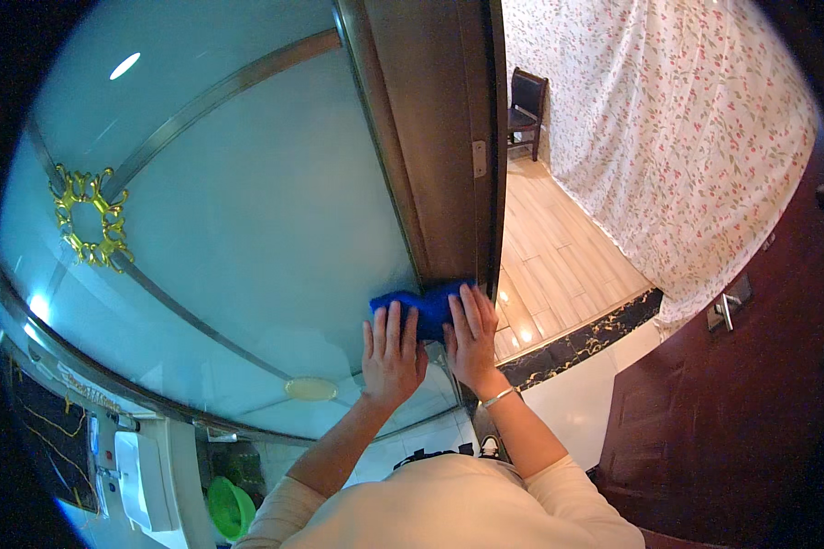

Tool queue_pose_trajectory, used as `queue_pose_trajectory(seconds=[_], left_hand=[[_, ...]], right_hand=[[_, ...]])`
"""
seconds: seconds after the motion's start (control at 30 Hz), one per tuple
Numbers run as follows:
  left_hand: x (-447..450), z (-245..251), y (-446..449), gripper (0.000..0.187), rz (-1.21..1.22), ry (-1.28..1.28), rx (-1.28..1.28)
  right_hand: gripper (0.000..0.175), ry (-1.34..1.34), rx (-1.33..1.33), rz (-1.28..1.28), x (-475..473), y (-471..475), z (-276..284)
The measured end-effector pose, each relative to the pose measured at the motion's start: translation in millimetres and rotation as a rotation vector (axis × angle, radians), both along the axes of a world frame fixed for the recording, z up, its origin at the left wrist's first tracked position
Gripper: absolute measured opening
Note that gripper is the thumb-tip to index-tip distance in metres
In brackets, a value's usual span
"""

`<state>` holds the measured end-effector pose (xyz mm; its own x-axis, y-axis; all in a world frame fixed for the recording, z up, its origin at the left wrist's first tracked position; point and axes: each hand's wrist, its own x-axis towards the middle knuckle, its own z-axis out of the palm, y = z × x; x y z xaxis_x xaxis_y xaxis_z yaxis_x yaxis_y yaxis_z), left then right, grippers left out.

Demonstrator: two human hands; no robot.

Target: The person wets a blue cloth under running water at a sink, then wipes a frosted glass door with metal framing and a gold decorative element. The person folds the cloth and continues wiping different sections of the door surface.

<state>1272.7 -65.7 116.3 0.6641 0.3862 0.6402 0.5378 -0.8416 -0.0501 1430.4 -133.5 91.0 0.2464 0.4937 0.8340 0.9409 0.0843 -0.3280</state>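
Note:
A folded blue cloth (431, 312) lies against the lower part of a dark brown wooden door frame (446, 206) and the edge of a bluish glass panel (268, 178). My left hand (393, 360) holds the cloth's left part over the glass, fingers pointing up and slightly apart. On the cloth's right end is my right hand (472, 336), its fingers laid over it near the frame's outer edge. A bracelet (499, 396) circles my right wrist. The cloth's underside is hidden.
Dark strips and a gold ornament (90, 216) cross the glass. Right of the frame, a doorway shows a wood-look floor (556, 240), a dark chair (526, 106) and a floral curtain (645, 137). A reddish-brown door (700, 384) stands open at right. Lower left are a white sink (141, 480) and green basin (230, 508).

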Motion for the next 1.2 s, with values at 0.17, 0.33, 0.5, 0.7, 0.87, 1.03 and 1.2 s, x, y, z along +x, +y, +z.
queue_pose_trajectory(seconds=[0.17, 0.33, 0.5, 0.7, 0.87, 1.03, 1.2], left_hand=[[16, 34, 5, 0.063, 0.07, -0.126, 0.044], [10, -21, 4, 0.059, 0.039, -0.055, 0.149], [-2, -67, -10, 0.057, 0.086, 0.103, -0.016], [6, -20, -11, 0.052, 0.146, -0.024, 0.06], [25, 14, -3, 0.05, 0.205, -0.256, 0.079], [24, -21, -11, 0.044, 0.093, -0.202, 0.101], [3, -56, -35, 0.05, 0.139, 0.062, -0.044]], right_hand=[[0.05, -0.086, 0.096, 0.026, 19, 12, 39], [0.05, -0.123, 0.076, 0.024, 19, 15, -27], [0.049, -0.091, -0.045, 0.056, 18, -3, -88], [0.051, -0.134, -0.109, 0.094, 27, -8, -22], [0.049, -0.168, 0.015, 0.116, 41, 5, 31], [0.046, -0.202, 0.019, 0.116, 43, 6, -26], [0.054, -0.204, -0.064, 0.133, 32, -13, -94]])
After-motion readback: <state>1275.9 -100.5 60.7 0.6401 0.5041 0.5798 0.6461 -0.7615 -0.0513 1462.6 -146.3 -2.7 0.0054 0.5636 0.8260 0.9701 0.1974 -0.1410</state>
